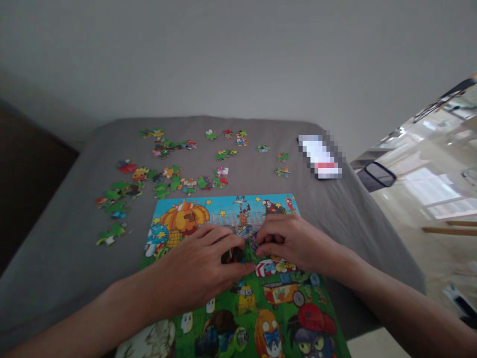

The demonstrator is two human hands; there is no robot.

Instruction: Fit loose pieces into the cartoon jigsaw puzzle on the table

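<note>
Puzzle lies flat at lower centre of the frame on a grey cloth-covered table, largely assembled, cartoon print facing up. Both hands meet over its upper middle. Left hand lies palm down on the picture, fingers curled around a small dark piece, thumb stretched toward the right hand; looks like a light pinch, though how firmly it holds cannot be told. Right hand is just beside it, fingertips bunched narrow and pressing at the same spot; whether it holds a piece of its own is hidden. Loose pieces are scattered across the upper left and upper centre, well apart from the hands. A blurred-out white object sits at upper right, near the table's far corner. Risks, as a judgement: the soft cloth gives under pressure, so pushing a piece in could flex the puzzle and pop neighbouring joints. Both forearms lie over the lower half, so a drag could shift the puzzle. Fingers cover the gap, so a misaligned tab could be forced.
</note>
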